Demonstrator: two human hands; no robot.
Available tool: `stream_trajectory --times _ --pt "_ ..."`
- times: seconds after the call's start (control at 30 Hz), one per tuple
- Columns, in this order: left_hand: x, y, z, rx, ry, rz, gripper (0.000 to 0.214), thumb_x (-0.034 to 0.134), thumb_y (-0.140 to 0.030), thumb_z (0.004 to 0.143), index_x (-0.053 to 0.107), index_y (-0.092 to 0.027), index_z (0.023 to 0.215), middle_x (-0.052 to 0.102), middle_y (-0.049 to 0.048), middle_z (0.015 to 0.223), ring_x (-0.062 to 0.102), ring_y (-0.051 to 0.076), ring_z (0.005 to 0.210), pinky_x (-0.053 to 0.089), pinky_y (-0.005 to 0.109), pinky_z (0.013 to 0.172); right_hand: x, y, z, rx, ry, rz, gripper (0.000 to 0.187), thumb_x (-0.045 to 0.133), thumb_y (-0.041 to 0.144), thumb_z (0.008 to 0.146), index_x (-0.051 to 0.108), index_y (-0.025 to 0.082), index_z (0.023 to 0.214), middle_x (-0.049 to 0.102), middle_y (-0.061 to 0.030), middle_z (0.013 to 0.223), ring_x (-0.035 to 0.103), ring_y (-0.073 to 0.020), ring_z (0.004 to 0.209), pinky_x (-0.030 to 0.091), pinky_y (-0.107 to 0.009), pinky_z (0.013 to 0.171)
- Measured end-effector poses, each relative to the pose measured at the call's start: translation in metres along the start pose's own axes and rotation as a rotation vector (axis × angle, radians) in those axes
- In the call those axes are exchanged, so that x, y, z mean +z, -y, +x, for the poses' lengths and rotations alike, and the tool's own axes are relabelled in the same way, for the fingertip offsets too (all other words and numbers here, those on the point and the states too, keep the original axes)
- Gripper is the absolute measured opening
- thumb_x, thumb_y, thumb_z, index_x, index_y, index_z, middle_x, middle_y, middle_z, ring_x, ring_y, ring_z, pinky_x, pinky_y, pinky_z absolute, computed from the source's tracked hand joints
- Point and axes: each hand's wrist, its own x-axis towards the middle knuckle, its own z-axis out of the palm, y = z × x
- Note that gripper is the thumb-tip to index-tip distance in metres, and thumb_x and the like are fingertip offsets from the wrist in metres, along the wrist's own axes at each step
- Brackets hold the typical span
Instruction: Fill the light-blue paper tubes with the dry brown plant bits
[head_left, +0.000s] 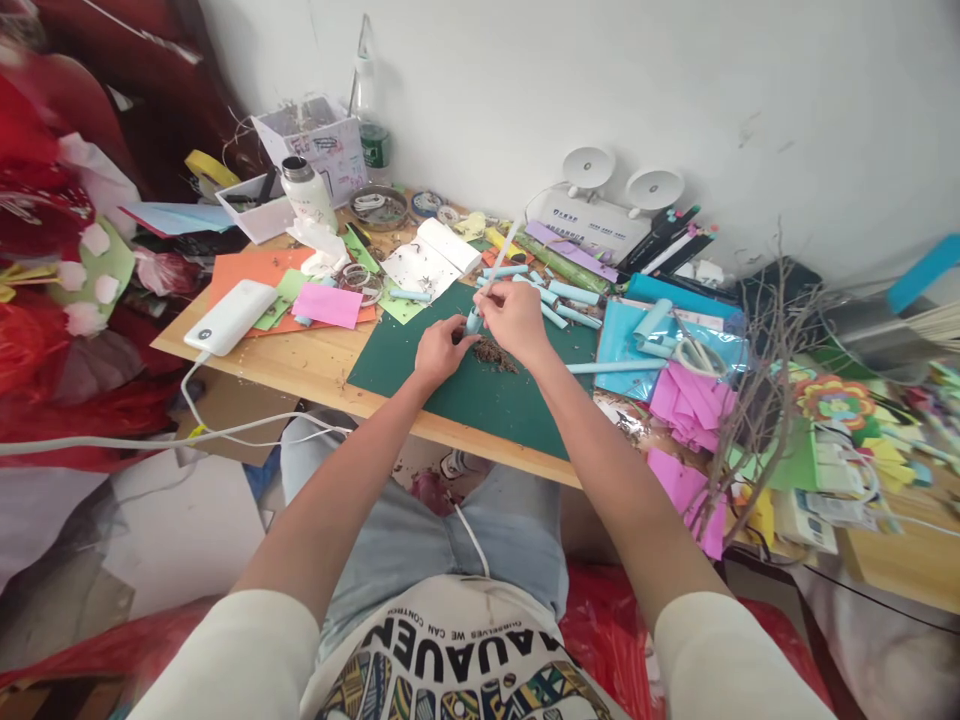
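Over the dark green mat (397, 355), my left hand (441, 350) is closed around a short light-blue paper tube (473, 322). My right hand (517, 318) pinches a thin white stick (504, 250) that rises from the fingers toward the wall, its lower end at the tube. Whether the stick's tip is inside the tube is hidden by the fingers. Beneath my hands lies a small pile of brown crumbly bits (495, 354). Several more light-blue paper rolls (574, 293) lie just beyond my right hand.
To the left are a white power bank (230, 317), a pink paper (327, 305) and a white bottle (309, 192). A white router (592, 225) stands against the wall. Dry twigs (765, 380) and pink crepe paper (690, 400) crowd the right side. A white cable (247, 430) crosses in front.
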Motion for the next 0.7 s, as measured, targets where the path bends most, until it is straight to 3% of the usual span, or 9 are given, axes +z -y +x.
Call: stream_trajectory --times 0.3,0.7 --pt "-0.0002 0.0006 0.0 0.0 0.001 -0.001 0.023 0.065 -0.042 0.083 0.067 -0.023 0.096 0.071 0.0032 0.086 0.062 0.019 0.08 0.048 0.029 0.074 -0.0041 -0.0036 -0.0008 -0.021 -0.061 -0.043 0.028 0.054 0.032 0.087 0.059 0.02 0.062 0.058 -0.0006 0.056 0.053 -0.0167 0.056 0.042 -0.032 0.064" --pt "0.0008 0.0021 0.0008 0.012 -0.002 0.02 0.022 0.065 -0.04 0.082 0.066 -0.022 0.095 0.069 0.0027 0.082 0.06 0.017 0.076 0.045 0.027 0.07 0.0018 -0.0024 0.0016 -0.083 0.004 -0.137 0.024 0.052 0.03 0.088 0.063 0.018 0.07 0.064 -0.0033 0.067 0.054 -0.017 0.062 0.04 -0.031 0.066"
